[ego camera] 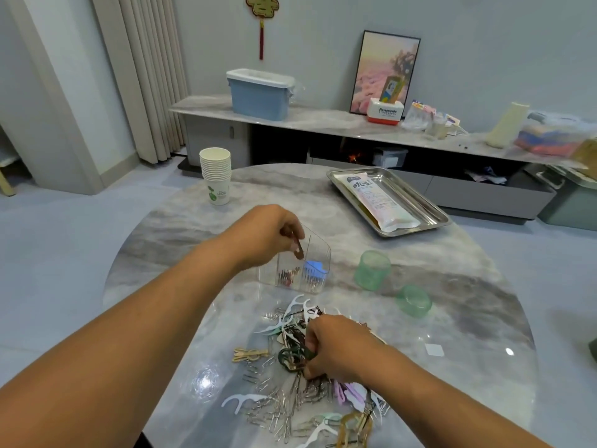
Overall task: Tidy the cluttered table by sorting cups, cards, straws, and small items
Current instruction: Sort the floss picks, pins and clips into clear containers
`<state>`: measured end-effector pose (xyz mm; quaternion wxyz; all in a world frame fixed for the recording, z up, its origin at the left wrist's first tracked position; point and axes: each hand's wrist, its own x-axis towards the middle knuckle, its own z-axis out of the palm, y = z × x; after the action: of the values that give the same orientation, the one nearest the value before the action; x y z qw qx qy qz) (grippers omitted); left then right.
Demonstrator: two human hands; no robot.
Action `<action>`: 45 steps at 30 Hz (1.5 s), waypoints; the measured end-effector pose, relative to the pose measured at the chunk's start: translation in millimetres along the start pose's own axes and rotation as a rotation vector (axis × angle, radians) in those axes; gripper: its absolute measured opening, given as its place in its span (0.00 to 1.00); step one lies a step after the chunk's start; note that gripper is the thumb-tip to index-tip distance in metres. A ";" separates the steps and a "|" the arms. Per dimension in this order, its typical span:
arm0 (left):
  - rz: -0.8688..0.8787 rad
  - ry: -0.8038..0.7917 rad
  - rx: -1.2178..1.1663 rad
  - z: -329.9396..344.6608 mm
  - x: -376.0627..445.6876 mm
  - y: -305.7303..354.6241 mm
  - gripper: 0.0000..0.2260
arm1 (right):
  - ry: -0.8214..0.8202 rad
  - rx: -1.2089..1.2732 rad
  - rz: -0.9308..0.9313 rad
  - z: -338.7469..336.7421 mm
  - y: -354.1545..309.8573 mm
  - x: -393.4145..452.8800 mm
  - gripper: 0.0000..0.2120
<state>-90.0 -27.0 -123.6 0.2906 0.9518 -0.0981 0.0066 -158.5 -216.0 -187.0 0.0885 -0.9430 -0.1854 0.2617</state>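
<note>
Pinching one hair clip (298, 248) — left hand (265, 234); right hand (336, 345) gripping one dark clip (290, 357).

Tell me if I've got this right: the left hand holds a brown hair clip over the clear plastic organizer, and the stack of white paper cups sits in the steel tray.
Not quite. In the head view, the stack of white paper cups stands on the marble table, at its far left edge, apart from the steel tray, which holds a white packet. The left hand does hold the brown hair clip over the clear plastic organizer.

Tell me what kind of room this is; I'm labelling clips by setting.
Probably a home living room: a low cabinet along the wall with a framed picture leaning on it, curtains, and a round marble table.
</note>
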 end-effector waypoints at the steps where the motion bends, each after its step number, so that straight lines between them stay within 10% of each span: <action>1: 0.000 0.080 -0.027 2.8 2.2 0.7 0.07 | -0.006 0.027 0.006 0.5 2.2 1.5 0.12; 5: -0.006 0.207 0.038 20.9 11.1 -1.7 0.10 | -0.010 0.214 0.019 -9.7 7.8 1.7 0.07; 18: -0.053 -0.084 0.388 9.4 9.0 -1.6 0.21 | 0.111 0.748 0.033 -71.6 39.2 -0.7 0.07; 26: -0.239 -0.021 0.174 8.9 9.0 -21.4 0.12 | 0.599 1.325 0.014 -83.6 27.9 29.1 0.08; 37: -0.210 0.132 0.066 36.6 11.5 -9.3 0.14 | 0.720 0.508 0.044 -70.5 22.5 36.7 0.06; 40: -0.202 0.136 0.028 43.0 13.4 -6.6 0.15 | 0.377 0.404 0.015 -64.6 14.9 20.4 0.04; 45: -0.248 0.077 0.108 24.5 5.3 13.4 0.23 | 0.004 -0.049 0.050 -29.4 0.6 10.0 0.37</action>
<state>-88.5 -52.5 -136.2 0.2412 0.9699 0.0322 0.0122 -134.9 -214.7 -166.8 0.0593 -0.9497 -0.1681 0.2573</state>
